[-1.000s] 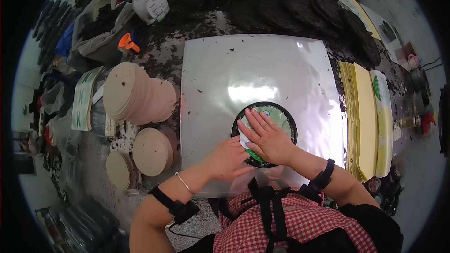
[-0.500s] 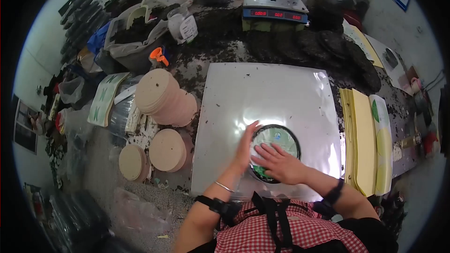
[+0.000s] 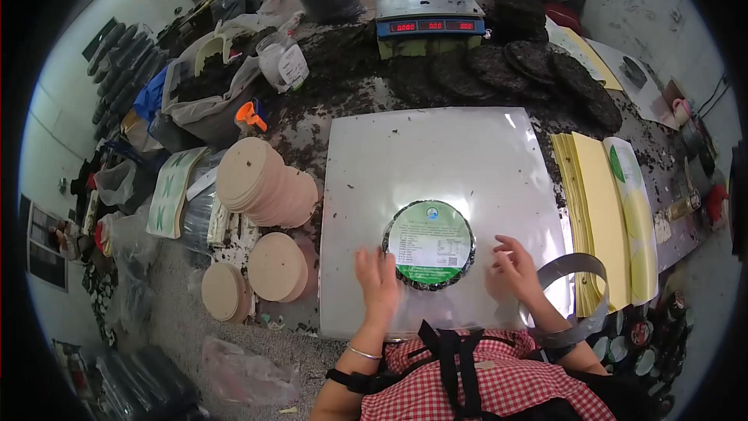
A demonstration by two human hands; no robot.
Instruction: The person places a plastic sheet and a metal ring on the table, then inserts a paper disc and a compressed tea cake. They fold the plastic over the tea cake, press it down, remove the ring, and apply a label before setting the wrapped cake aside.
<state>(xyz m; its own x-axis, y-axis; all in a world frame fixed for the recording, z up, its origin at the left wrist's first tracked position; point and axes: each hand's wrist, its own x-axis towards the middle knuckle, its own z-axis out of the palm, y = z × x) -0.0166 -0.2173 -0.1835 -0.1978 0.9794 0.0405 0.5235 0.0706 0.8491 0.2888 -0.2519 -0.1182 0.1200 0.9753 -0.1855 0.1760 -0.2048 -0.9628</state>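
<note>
A round dark cake with a green and white printed label lies flat on the shiny metal sheet. Just left of its lower edge is my left hand, empty, fingers pointing up and slightly apart. To the right of the cake, apart from it, my right hand is raised with bent, spread fingers and nothing in them. A grey band or strip loops around by my right wrist; how it is held there is unclear.
Stacks of pale round discs stand at the left. Behind the sheet are a digital scale and dark round cakes. Yellow sheets lie at the right. A lined bin of dark material stands at the upper left.
Both hands have come off the cake and moved apart to either side. The label now shows fully, and the cake sits further left in view. The grey band has appeared by my right wrist.
</note>
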